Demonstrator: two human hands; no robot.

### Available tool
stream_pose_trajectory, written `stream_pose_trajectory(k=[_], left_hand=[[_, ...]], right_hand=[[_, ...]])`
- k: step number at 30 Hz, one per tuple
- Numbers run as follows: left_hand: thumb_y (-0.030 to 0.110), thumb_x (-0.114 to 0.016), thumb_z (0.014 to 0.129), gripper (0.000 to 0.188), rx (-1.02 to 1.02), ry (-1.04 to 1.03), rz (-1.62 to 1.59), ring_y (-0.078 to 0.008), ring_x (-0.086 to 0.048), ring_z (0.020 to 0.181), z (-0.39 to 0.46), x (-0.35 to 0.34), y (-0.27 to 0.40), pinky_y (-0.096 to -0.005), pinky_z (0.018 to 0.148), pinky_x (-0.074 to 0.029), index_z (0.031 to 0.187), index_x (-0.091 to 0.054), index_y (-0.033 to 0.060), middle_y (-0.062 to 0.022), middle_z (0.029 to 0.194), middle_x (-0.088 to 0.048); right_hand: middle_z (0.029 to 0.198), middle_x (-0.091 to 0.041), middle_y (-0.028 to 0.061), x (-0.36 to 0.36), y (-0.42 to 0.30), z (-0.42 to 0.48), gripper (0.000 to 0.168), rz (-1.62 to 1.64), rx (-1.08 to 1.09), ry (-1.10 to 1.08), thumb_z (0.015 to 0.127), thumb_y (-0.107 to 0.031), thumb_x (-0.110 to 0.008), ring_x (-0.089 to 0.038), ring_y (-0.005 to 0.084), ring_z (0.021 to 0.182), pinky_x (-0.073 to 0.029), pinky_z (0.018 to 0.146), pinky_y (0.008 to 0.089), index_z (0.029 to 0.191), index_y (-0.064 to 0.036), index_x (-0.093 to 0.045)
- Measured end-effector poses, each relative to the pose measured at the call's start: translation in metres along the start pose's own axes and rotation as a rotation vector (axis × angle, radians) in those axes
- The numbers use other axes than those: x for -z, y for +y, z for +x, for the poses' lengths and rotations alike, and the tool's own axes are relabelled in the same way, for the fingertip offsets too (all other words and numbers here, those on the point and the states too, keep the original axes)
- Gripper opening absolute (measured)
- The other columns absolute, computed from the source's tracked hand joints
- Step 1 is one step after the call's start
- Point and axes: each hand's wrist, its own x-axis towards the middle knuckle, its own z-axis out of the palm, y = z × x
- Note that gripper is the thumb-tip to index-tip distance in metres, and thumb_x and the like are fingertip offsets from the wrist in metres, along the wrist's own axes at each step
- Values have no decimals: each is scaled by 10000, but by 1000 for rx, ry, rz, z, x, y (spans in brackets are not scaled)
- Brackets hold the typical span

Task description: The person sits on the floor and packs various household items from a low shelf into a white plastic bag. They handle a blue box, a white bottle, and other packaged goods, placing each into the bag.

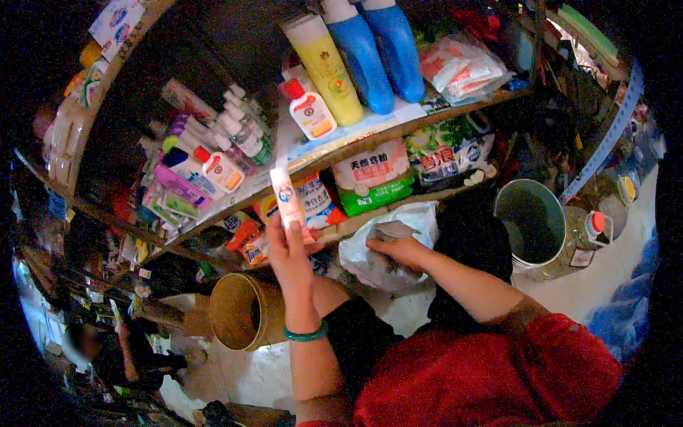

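My left hand (288, 253) holds a pale pink-and-white squeeze tube (286, 200) upright by its lower end, white cap on top. The tube is in front of the edge of the wooden shelf (384, 131). My right hand (400, 251) grips a crumpled white plastic bag (357, 251) at its mouth, near my knees; some fingers are hidden in its folds. On the shelf behind stand a red-capped lotion bottle (314, 116), a tall yellow tube (331, 74) and two blue bottles (368, 69). A similar red-capped bottle (222, 173) is further left among several small bottles.
Below are a pink-and-green soap powder bag (373, 173) and a Tide-like orange pack (253, 251). A brown bucket (235, 315) lies tilted at left. On the right are a white bucket (517, 256) and a red-capped clear jug (579, 240). Another person (128, 347) is at lower left.
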Motion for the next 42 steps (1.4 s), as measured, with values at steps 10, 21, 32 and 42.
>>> stream_pose_trajectory(k=[10,21,32,42], left_hand=[[127,-571,778,193,-479,110,689,-225,-573,611,131,-16,54,-312,510,-443,907,-487,12,-135,766,-582],[198,-652,681,295,-758,113,1156,-363,-582,771,248,-67,60,-429,671,-470,889,-521,37,-192,819,-601],[260,-678,662,357,-515,-15,834,-336,-566,886,369,-31,-9,-406,754,-457,961,-580,93,-158,949,-599],[175,-454,812,263,-540,-103,802,-250,-539,853,361,-59,-41,-334,755,-437,1024,-518,31,-119,964,-572]], right_hand=[[671,-572,48,2,4,9,278,156,128,7,781,-304,-577,-518,176,572,-438,534,346,791,-27,-567],[886,-598,73,14,-7,5,302,264,135,14,778,-272,-591,-547,176,811,-438,736,304,977,-46,-577],[760,-589,58,5,-6,13,288,273,150,-43,782,-315,-581,-533,158,676,-438,603,321,873,-42,-579],[685,-550,37,15,-3,11,232,279,121,18,783,-276,-589,-495,136,623,-423,556,310,789,-45,-560]])
